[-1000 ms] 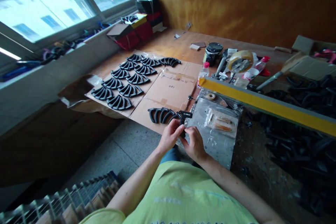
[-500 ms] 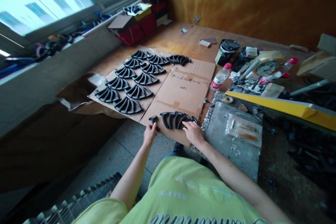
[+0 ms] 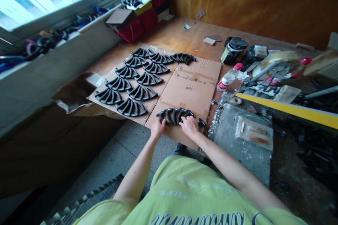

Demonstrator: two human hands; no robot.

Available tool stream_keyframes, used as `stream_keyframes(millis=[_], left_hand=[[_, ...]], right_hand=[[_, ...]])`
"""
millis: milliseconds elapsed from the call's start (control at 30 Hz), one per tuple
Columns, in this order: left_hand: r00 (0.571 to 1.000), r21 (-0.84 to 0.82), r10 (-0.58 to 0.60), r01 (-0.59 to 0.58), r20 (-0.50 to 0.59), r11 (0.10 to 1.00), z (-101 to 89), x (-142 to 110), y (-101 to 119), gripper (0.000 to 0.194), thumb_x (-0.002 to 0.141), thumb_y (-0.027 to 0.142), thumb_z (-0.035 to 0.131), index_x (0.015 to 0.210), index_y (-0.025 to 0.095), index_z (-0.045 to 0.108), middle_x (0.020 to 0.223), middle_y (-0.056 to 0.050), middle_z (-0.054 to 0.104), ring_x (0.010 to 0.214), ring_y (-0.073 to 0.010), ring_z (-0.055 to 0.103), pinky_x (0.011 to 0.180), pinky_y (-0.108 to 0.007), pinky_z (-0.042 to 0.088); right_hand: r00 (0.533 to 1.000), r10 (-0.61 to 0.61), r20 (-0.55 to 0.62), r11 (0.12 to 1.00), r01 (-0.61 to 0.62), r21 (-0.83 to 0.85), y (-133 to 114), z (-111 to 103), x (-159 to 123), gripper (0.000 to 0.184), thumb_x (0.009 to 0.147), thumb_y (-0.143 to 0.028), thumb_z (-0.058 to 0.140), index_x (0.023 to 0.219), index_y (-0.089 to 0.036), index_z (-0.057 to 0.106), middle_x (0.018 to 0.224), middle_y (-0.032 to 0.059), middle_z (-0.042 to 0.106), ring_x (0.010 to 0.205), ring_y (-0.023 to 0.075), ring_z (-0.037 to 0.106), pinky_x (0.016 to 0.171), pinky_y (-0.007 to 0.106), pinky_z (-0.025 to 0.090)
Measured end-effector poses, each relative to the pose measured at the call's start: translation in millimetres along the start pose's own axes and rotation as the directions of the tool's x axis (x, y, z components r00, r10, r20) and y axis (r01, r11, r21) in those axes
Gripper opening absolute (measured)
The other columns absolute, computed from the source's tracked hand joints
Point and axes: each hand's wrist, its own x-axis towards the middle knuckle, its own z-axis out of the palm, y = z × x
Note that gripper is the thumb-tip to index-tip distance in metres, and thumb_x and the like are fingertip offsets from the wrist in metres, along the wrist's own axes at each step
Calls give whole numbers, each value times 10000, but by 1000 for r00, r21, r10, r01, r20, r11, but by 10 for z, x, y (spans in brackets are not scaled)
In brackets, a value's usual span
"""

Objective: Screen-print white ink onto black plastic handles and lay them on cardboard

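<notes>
A fan-shaped set of black curved handles (image 3: 175, 115) lies on the near part of a flattened cardboard sheet (image 3: 188, 89). My left hand (image 3: 158, 128) rests at the set's left end, fingers curled against the outer handle. My right hand (image 3: 189, 126) presses on the set's right end, fingers bent down onto the pieces. One loose black piece (image 3: 202, 123) lies just right of my right hand. Several more fans of black handles (image 3: 137, 77) lie in rows on the cardboard farther left.
A grey plastic-covered plate (image 3: 243, 137) lies to the right, behind it a yellow bar (image 3: 287, 109), a plastic bottle (image 3: 229, 76), a black tin (image 3: 233, 49) and tape clutter. Heaps of black parts (image 3: 317, 154) fill the right. Boxes (image 3: 134, 21) stand by the window.
A second ago both hands held one black handle near the plate. My left hand then set it at the fan's left end, and both hands now push the pieces together.
</notes>
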Motion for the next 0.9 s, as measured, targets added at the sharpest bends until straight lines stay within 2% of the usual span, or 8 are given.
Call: stream_keyframes(millis=[100,167,267,333,367,567,733,900], left_hand=[[999,22,25,-24,-35,999,-76,70,57,303,904,463,448,962,206,597,858,-98,699,895,-273,662,773,-356,470],[987,47,95,-90,-131,995,-63,25,73,314,912,439,453,1048,200,606,973,-115,690,980,-272,641,838,-367,467],[896,155,378,-350,-234,924,56,-124,113,364,939,416,435,1194,229,615,1261,-122,606,1158,-248,553,976,-365,419],[834,243,528,-485,-159,840,156,-208,179,393,935,449,453,1247,280,622,1375,-90,545,1238,-264,478,1006,-386,394],[827,278,552,-508,-108,815,197,-233,222,406,926,476,467,1259,305,624,1395,-76,536,1256,-284,451,998,-409,393],[873,357,485,-437,-52,825,227,-182,445,449,943,541,373,1238,333,640,1331,-77,583,1176,-323,464,915,-453,395],[872,406,489,-435,-33,804,158,-103,529,440,944,531,368,1210,323,650,1328,-85,572,1182,-328,449,938,-463,370],[859,391,512,-473,5,790,221,-75,554,493,919,571,392,1247,290,630,1339,-113,558,1207,-355,444,968,-507,366]], right_hand=[[999,33,5,999,-33,-9,-4,-35,93,301,940,-357,521,1163,-197,645,1065,139,657,1073,277,533,894,394,428],[998,55,11,998,-55,-18,-12,-48,116,299,945,-362,513,1176,-213,633,1065,137,655,1061,271,544,879,392,432],[997,79,5,997,-79,-4,-41,-53,131,314,953,-384,504,1208,-232,605,1054,129,657,1036,265,568,845,381,445],[994,107,5,994,-107,19,-63,-55,148,322,952,-400,506,1198,-216,604,1069,136,658,1037,270,579,835,378,451],[992,125,13,992,-125,33,-69,-57,157,327,953,-406,504,1182,-199,610,1081,144,658,1042,273,583,836,378,453],[984,176,27,981,-178,74,-28,-55,112,354,972,-410,459,1118,-157,657,1072,158,677,1041,267,608,879,368,443],[990,134,45,984,-138,113,-26,-30,112,326,970,-377,466,1123,-176,672,1069,137,691,1046,249,619,907,339,438],[987,141,75,951,-156,268,-13,6,171,305,978,-173,391,1202,-167,597,1102,114,701,1062,198,640,907,282,441]])
